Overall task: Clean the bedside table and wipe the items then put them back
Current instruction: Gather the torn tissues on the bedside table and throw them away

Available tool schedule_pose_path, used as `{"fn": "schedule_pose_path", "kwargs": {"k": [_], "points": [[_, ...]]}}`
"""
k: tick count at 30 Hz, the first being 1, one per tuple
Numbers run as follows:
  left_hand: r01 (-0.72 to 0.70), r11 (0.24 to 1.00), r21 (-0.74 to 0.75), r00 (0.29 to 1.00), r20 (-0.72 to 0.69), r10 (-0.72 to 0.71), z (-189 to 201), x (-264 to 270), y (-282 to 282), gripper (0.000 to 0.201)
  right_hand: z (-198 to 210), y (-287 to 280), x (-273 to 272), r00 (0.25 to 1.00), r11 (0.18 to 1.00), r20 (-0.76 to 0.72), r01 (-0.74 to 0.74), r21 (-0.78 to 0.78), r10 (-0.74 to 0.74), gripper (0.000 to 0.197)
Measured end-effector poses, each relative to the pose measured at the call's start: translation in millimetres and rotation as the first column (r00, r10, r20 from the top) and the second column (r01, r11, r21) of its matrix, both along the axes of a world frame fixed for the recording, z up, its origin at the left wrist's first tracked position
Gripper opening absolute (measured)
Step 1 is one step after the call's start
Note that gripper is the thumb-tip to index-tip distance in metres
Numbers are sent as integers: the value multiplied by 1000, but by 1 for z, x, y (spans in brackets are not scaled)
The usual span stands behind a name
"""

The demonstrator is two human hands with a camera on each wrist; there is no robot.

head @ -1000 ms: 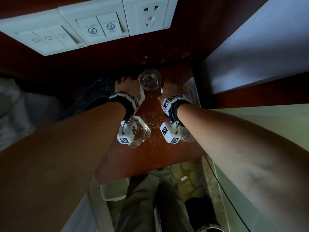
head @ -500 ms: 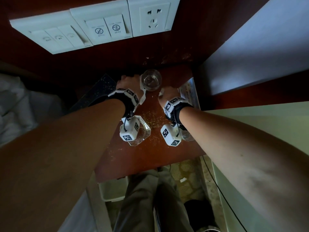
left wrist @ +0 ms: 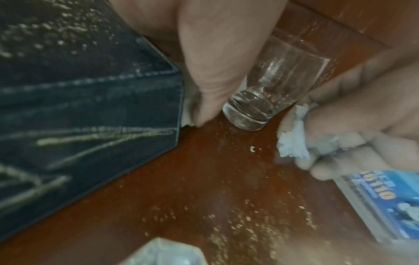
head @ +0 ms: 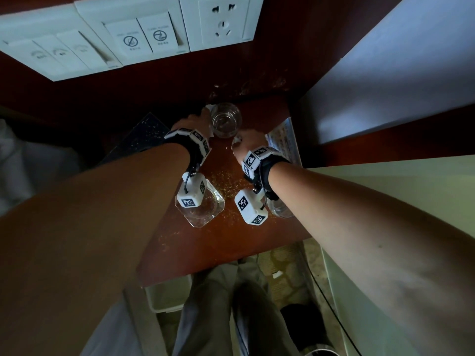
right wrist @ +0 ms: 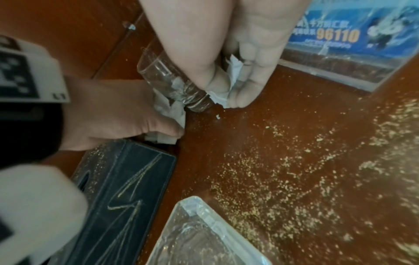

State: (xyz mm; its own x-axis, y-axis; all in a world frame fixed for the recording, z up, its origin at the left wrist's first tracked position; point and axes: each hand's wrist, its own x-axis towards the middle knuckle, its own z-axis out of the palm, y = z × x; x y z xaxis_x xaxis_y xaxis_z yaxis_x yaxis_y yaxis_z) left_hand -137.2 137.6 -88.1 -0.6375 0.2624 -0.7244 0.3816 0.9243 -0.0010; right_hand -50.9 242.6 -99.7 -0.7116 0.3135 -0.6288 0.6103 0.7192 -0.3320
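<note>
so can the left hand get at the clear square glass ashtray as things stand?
Probably yes: the clear square glass ashtray sits uncovered just under the left hand's wrist, but that hand grips crumpled white tissue beside the small drinking glass.

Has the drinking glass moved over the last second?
No. The glass stays at the back edge of the table, with the same gap to the card stand.

2 clear round drinking glasses (head: 226, 123), 1 angular clear glass ashtray (right wrist: 204, 233), 1 dark stitched leather box (right wrist: 122, 188), 1 blue printed card (right wrist: 340, 44), 2 crumpled white tissues (right wrist: 170, 109).
</note>
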Motion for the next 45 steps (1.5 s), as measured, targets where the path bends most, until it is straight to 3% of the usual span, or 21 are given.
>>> {"fn": "schedule_pose_path", "kwargs": {"k": [3, 9, 11, 17, 23, 27, 31, 37, 45], "points": [[30, 994, -109, 998, 61, -23, 4, -3, 9, 60, 2, 1, 2, 1000, 999, 1, 29, -24, -29, 24], [159, 987, 39, 986, -60, -156, 3, -2, -13, 35, 14, 7, 5, 998, 998, 42, -43, -42, 45, 23], [164, 986, 31, 982, -101, -160, 11, 0, -19, 37, 19, 8, 7, 997, 996, 46, -51, -79, 54, 24], [76, 993, 95, 983, -176, -58, 42, 16, -33, 47, 41, 6, 18, 998, 995, 69, -2, -96, 8, 28], [20, 982, 187, 990, -142, 7, 81, 47, -49, 41, 77, -1, 38, 994, 993, 26, -109, -36, 110, 14], [-19, 970, 240, 993, -109, 47, 115, 76, -58, 44, 102, -10, 57, 981, 981, 7, -192, -11, 192, 26], [-52, 966, 255, 989, -119, 84, 140, 109, -67, 29, 126, -22, 86, 968, 968, -15, -248, 29, 249, 25], [-9, 968, 251, 995, -93, 33, 159, 151, -70, 21, 144, -27, 137, 976, 976, -38, -210, 59, 212, 25], [178, 907, 382, 984, -68, -164, 155, 210, -57, 18, 147, -36, 226, 998, 997, -56, 36, 73, -32, 32]]}}
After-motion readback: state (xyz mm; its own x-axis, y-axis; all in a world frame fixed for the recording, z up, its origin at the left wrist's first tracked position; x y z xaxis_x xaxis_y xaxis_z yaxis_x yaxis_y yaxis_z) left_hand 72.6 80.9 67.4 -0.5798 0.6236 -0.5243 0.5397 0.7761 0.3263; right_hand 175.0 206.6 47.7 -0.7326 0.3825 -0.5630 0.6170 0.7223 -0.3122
